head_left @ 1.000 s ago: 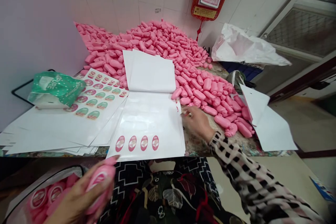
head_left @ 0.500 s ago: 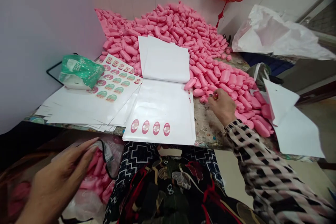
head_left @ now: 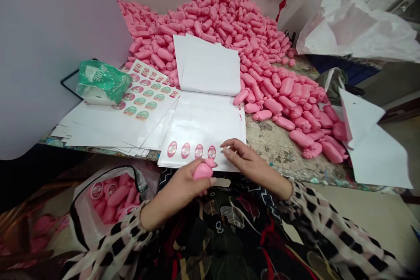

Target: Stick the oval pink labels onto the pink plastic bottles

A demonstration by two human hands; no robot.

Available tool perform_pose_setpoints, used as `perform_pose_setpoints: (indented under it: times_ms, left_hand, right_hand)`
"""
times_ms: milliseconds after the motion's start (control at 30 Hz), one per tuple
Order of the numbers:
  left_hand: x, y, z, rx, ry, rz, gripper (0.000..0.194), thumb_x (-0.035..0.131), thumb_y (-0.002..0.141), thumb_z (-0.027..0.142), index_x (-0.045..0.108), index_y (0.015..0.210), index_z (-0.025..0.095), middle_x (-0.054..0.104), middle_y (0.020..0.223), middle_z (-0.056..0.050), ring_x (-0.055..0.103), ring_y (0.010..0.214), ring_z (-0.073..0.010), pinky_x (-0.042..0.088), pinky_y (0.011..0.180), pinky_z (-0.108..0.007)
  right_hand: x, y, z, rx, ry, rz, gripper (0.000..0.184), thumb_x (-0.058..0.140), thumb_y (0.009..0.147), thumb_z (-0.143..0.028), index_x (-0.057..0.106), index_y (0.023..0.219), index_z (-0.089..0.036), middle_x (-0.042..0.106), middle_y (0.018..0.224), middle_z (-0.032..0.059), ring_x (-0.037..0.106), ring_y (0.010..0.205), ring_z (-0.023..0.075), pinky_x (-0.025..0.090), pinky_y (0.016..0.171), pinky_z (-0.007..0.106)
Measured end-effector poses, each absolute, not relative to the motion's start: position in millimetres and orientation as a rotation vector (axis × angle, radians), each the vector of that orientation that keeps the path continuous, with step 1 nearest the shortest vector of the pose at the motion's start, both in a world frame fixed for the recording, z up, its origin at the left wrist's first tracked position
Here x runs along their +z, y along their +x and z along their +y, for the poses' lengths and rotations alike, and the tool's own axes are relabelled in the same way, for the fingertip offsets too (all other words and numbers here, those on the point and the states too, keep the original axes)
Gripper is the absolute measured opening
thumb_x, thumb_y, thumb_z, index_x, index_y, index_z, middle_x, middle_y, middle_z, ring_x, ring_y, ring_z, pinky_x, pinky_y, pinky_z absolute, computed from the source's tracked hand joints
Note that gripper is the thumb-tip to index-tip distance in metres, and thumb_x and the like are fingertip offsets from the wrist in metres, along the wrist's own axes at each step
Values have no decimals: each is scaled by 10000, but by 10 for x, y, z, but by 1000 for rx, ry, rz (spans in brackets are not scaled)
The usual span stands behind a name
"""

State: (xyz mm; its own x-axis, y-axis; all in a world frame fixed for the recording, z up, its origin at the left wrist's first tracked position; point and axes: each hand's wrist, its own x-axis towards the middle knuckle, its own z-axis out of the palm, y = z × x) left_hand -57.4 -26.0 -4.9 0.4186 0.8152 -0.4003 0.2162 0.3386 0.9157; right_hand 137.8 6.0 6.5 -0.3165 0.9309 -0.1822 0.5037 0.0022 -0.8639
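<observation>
My left hand (head_left: 183, 179) is shut on a pink plastic bottle (head_left: 202, 170), holding it just below the lower edge of a white label sheet (head_left: 200, 127). My right hand (head_left: 244, 159) rests with its fingertips on that sheet, next to a row of pink oval labels (head_left: 192, 151). A large heap of pink bottles (head_left: 223, 22) rises behind the sheet, with its nearest bottles just right of the sheet's edge. The bottle's lower part is hidden by my left fingers.
On my lap at left, a bag (head_left: 108, 201) holds pink labelled bottles. A stack of sheets with green-and-pink labels (head_left: 147, 92) and a green packet (head_left: 101, 82) lie at left. White sheets (head_left: 374, 148) and a white plastic bag (head_left: 354, 26) lie at right.
My left hand has moved from over the lap bag up to the sheet, now with a pink bottle in it. My right hand has moved from the heap's edge to the sheet.
</observation>
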Motion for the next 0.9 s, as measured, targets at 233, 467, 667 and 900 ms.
perform_pose_setpoints:
  times_ms: [233,467,667,900]
  left_hand:
    - [-99,-716,-75,534,2095,1509,213,396,895,292,563,1003,216,626,968,-54,561,900,-222,416,797,-370]
    - [-201,-649,90,274,2280,1646,312,470,869,297,526,1168,226,512,1348,-103,584,1000,-294,438,811,-422]
    - [-201,-664,130,235,2253,1654,319,523,841,326,547,1147,241,615,1204,-97,603,943,-283,444,793,-403]
    - [-217,-666,133,254,2227,1643,324,507,855,358,543,1159,253,583,1256,-102,597,992,-298,436,827,-430]
  right_hand:
    - [-179,1345,189,329,-1705,-2336,253,403,938,-327,626,977,-215,601,916,51,541,862,182,368,719,295]
    - [-210,1266,234,157,-1751,-2428,249,397,943,-330,619,928,-217,588,907,55,545,828,178,339,637,292]
    - [-178,1280,298,178,-1717,-2502,235,418,935,-322,630,917,-221,595,905,49,544,812,167,305,590,286]
    - [-180,1311,325,249,-1676,-2496,231,433,928,-317,644,918,-223,602,897,37,550,816,158,294,583,275]
